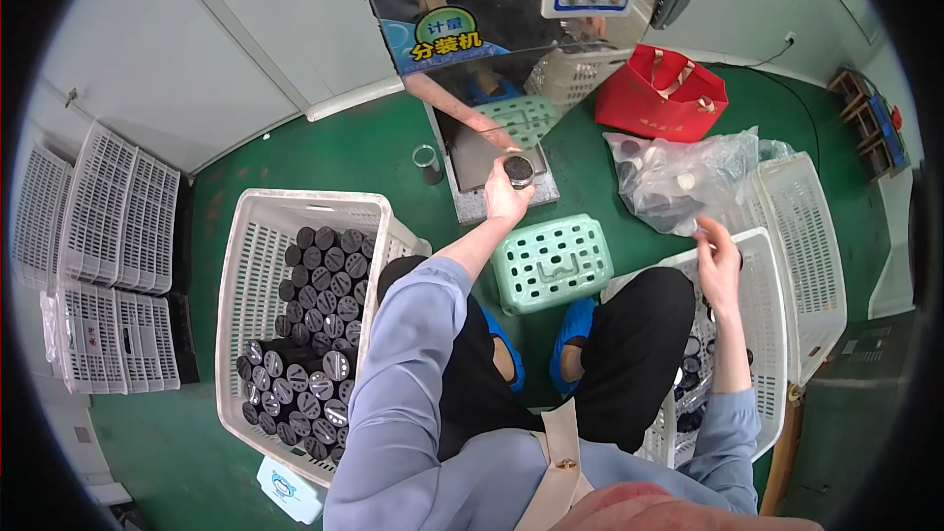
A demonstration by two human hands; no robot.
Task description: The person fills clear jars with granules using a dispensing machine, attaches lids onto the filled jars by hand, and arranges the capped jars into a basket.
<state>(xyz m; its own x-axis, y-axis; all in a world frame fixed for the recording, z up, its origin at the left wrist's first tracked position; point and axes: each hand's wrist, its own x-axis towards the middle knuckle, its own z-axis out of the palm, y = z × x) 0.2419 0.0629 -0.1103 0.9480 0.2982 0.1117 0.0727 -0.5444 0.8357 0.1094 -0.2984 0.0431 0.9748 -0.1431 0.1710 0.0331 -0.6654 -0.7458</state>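
Observation:
My left hand (505, 201) is closed round a small clear jar (518, 171) with dark contents, in front of the machine's shiny metal panel (531, 79). My right hand (719, 261) is over the white basket on the right (770, 334), close to a clear plastic bag (654, 182). Its fingers are curled, and a dark edge shows beside them; what they hold, I cannot make out. Dark-lidded pieces (691, 364) lie in that basket, partly behind my arm. A similar clear container with dark contents (428, 164) stands on the floor left of the machine's base.
A white basket (228, 334) on the left holds many black-capped containers (320, 320). Between my feet and the machine sits an upturned green basket (553, 263). A red bag (629, 103) stands behind the plastic bag. Stacked white crates (118, 216) line the left wall.

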